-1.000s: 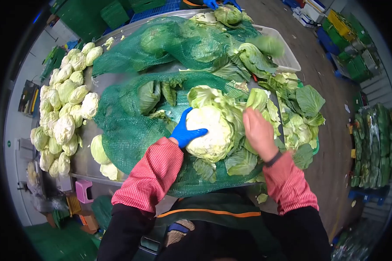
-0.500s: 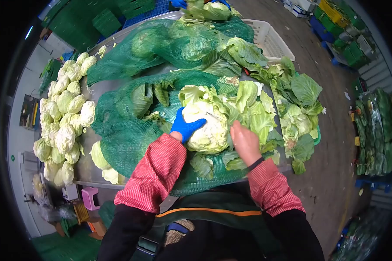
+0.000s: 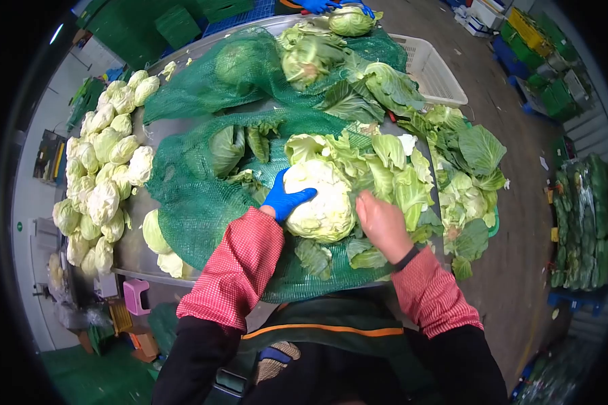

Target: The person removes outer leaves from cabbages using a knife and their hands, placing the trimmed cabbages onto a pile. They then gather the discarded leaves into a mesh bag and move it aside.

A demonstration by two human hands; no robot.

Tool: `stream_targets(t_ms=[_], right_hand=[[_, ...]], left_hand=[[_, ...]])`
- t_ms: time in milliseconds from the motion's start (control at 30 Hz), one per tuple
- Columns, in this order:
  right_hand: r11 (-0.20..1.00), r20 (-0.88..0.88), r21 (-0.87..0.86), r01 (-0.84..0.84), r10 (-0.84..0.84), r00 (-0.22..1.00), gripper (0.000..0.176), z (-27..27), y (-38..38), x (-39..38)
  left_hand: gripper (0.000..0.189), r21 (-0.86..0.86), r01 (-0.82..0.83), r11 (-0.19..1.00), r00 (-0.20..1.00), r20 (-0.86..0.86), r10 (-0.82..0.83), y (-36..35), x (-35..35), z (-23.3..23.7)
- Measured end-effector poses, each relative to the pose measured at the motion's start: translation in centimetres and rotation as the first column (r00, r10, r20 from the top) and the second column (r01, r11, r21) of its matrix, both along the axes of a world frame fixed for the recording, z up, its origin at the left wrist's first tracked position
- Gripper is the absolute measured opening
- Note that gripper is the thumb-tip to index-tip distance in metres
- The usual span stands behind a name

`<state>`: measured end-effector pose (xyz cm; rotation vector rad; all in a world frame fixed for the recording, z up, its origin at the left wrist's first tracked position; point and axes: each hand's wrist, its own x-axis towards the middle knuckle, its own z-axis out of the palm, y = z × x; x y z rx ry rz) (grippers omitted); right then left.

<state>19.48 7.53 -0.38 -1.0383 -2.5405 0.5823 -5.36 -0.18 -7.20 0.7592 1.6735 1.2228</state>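
Note:
My left hand (image 3: pixel 287 196), in a blue glove, holds the left side of a pale, stripped cabbage head (image 3: pixel 321 202). Bare and curled, my right hand (image 3: pixel 380 221) is beside the cabbage's right side; what its fingers hold, if anything, is too blurred to tell. Green netting (image 3: pixel 196 196) lies beneath and around the cabbage. Loose outer leaves (image 3: pixel 405 179) are heaped behind and right of it.
A pile of pale cabbages (image 3: pixel 101 162) stands at the table's left end. More netting (image 3: pixel 213 81) covers the back, near a white basket (image 3: pixel 432 71). Another person's blue-gloved hands (image 3: pixel 319 6) touch a cabbage (image 3: pixel 351 21). Leaves (image 3: pixel 479 148) lie at the right edge.
The view has shifted slightly. A leaf beside the cabbage under my hands has fallen back from it. At the far side, the other person's hands and cabbage have moved right.

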Motion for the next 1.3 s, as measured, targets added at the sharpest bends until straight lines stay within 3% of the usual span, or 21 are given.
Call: stream_targets(t_ms=[133,233,267,333,433,567,700,800,833,933,1000,1033,1133,1233,1300], right_hand=[[0.99,0.188,0.112,-0.081,0.059,0.98,0.019,-0.3,-0.6,1.6],[0.994,0.227,0.112,0.014,-0.039,0.973,0.02,-0.4,0.6,1.0],[0.996,0.143,0.08,0.044,-0.055,0.988,0.021,-1.3,1.1,0.9],[0.995,-0.022,0.007,0.096,-0.096,0.995,0.022,-2.7,2.2,0.3],[0.995,-0.025,-0.054,0.084,-0.085,0.996,0.024,-0.1,3.5,-0.5],[0.971,0.153,0.203,-0.124,0.094,0.984,0.032,2.7,2.7,-3.5],[0.927,0.063,0.33,-0.177,0.165,0.984,0.026,1.3,4.0,-6.1],[0.92,0.105,0.325,-0.218,0.194,0.975,0.018,-0.3,5.4,-7.2],[0.931,0.14,0.321,-0.175,0.136,0.981,0.012,-0.5,5.7,-7.9],[0.946,0.166,0.292,-0.144,0.098,0.981,0.007,-2.3,7.7,-9.4],[0.971,0.127,0.224,-0.089,0.062,0.99,0.006,-3.3,10.4,-8.8],[0.98,0.101,0.189,-0.062,0.043,0.994,0.007,-3.1,11.0,-8.7],[0.996,0.162,0.08,-0.033,0.019,0.987,0.012,-2.1,10.7,-7.9],[0.986,0.043,0.132,-0.1,0.095,0.995,0.014,-0.9,8.6,-7.1],[0.976,0.007,0.16,-0.147,0.147,0.989,0.017,0.8,6.7,-6.5]], left_hand=[[0.092,-0.035,0.03,0.999,0.993,0.115,-0.026,0.5,-0.7,0.8],[0.093,-0.066,0.029,0.997,0.985,0.171,-0.017,0.8,-0.6,1.0],[0.093,-0.08,0.022,0.997,0.982,0.186,-0.006,0.9,-0.6,1.1],[0.092,-0.032,0.033,0.999,0.998,0.062,-0.031,0.6,-0.3,0.3],[0.092,0.019,0.029,0.999,0.999,0.014,-0.03,-0.3,0.5,-0.2],[0.095,0.063,0.026,0.998,0.999,0.031,-0.028,-0.1,0.9,0.6],[0.103,0.057,0.025,0.998,0.996,-0.082,-0.02,-0.4,1.7,1.4],[0.099,0.053,0.029,0.998,0.973,-0.23,-0.016,-0.9,2.2,0.7],[0.098,0.083,0.012,0.996,0.966,-0.258,0.01,-1.1,2.6,0.5],[0.102,0.08,-0.024,0.997,0.969,-0.244,0.043,-1.6,2.9,0.5],[0.112,0.086,-0.005,0.996,0.884,-0.465,0.045,-3.2,4.4,1.8],[0.114,0.121,0.014,0.993,0.872,-0.487,0.047,-4.1,4.9,2.2],[0.111,0.316,-0.068,0.946,0.911,-0.368,0.188,-6.5,6.0,1.7],[0.11,0.14,0.102,0.985,0.94,-0.339,-0.049,-8.0,4.2,4.8],[0.114,0.117,0.25,0.961,0.873,-0.456,-0.172,-6.1,2.5,7.5]])
